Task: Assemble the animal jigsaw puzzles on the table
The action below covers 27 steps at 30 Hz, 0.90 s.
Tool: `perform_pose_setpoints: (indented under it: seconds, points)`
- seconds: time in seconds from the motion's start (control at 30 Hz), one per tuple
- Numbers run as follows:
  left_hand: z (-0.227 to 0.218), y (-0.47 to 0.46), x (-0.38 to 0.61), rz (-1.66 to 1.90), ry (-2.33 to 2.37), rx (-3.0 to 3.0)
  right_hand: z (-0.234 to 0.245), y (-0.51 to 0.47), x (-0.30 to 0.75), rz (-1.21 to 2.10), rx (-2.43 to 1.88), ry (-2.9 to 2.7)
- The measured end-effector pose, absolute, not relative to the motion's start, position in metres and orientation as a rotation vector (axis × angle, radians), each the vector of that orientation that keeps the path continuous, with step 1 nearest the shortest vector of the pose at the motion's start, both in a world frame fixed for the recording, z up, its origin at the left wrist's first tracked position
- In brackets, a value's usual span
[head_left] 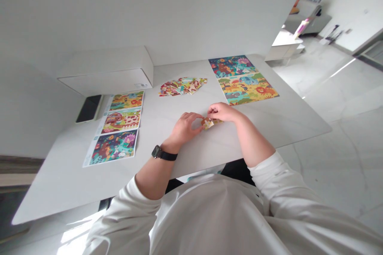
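Both hands are in close at the near side of the counter (191,159), right over a small cluster of jigsaw pieces (211,123) lying between them, just ahead of the person's body. The left hand (186,128), a black smartwatch (160,152) strapped at its wrist, curves in with thumb and forefinger apart at the cluster's left end; whether they pinch it, I can't tell. Over comes the right hand (222,112) from the other side, fingers curled and bunched at the far edge, and any piece clamped in them is too small to make out. Beyond the hands sits a loose heap of jigsaw pieces (182,87), overlapping in reds, yellows and greens. Out to the right, a dark night-time animal picture (233,66) touches a yellow savanna picture (248,88) with a lion on it. And on the left, a printed sheet (119,127) shows three scenes, a smartphone (89,108) beside it and a white box (110,79) behind, near the wall.
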<state>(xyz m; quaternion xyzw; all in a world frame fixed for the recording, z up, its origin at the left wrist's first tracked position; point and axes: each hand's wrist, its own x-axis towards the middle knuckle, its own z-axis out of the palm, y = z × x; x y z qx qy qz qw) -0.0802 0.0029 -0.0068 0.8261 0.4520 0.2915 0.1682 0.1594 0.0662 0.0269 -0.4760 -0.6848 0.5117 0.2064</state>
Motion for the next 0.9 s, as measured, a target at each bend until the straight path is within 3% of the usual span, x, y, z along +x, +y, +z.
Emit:
perform_pose_setpoints:
  seconds: [0.7, 0.9]
  points:
    - [-0.006, -0.002, -0.073, 0.641, 1.342, 2.457, 0.035, 0.061, 0.155, 1.300, -1.541, -2.042]
    - [-0.004, -0.006, -0.068, 0.628, 1.403, 2.475, 0.037, 0.063, 0.164, 0.898, -1.765, -2.193]
